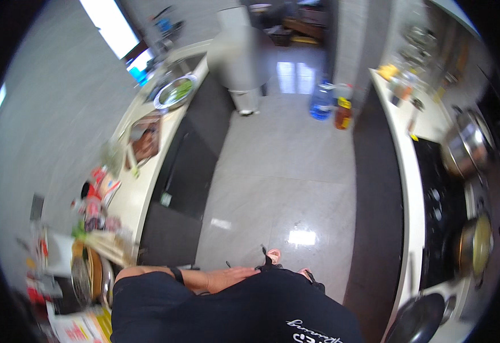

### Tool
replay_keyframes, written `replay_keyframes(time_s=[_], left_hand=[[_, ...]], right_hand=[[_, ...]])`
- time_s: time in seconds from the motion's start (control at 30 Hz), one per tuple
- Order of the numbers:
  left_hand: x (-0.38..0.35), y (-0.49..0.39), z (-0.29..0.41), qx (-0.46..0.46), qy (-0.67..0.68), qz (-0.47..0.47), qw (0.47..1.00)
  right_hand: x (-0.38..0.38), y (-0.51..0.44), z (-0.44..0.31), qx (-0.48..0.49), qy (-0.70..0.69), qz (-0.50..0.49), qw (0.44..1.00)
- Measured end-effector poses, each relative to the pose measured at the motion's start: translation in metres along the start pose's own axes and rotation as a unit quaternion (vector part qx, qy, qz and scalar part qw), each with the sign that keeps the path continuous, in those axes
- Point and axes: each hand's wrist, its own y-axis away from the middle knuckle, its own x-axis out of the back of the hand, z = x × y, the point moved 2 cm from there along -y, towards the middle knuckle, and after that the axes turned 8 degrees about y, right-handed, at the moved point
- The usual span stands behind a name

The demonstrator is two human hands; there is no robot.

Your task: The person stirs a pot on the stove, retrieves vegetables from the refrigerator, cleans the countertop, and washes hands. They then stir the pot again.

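My left hand (240, 273) lies across the front of my black shirt at the waist, back of the hand up, its fingertips partly hidden at the shirt. A dark strap or cord (269, 259) shows just beyond the fingertips. Whether the hand holds anything cannot be made out. My right hand is out of view. Before me the grey tiled floor (275, 193) runs between two kitchen counters. On the left counter a cutting board (145, 139) bears dark reddish pieces, and a bowl of green vegetables (177, 91) stands beyond it.
On the right, a steel pot (467, 143) and a pan (475, 246) stand at the black cooktop (443, 206); a dark wok (417, 319) is nearer. A blue-tinted bottle (322, 103) and an amber bottle (343, 113) stand on the floor. Leeks or scallions (106, 244) lie at left.
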Motion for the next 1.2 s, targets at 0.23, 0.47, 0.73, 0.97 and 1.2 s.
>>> replay_keyframes(time_s=[0.23,0.47,0.73,0.97,1.2], left_hand=[[-0.072,0.069,-0.014,0.265,0.022,0.038,0.963],[-0.128,0.137,-0.065,0.634,0.076,0.247,0.729],[-0.174,0.087,-0.130,0.491,0.088,0.361,0.788],[-0.110,0.094,-0.156,0.475,0.141,0.379,0.781],[-0.004,0.137,-0.178,0.416,0.186,0.545,0.704]], right_hand=[[0.078,-0.036,0.022,-0.074,0.155,0.037,0.984],[0.129,-0.123,-0.083,0.175,0.102,0.155,0.967],[0.088,-0.157,-0.166,0.237,0.118,0.053,0.963],[0.026,-0.228,-0.137,0.110,0.140,-0.012,0.984],[0.035,-0.318,-0.182,0.081,0.141,-0.057,0.985]])
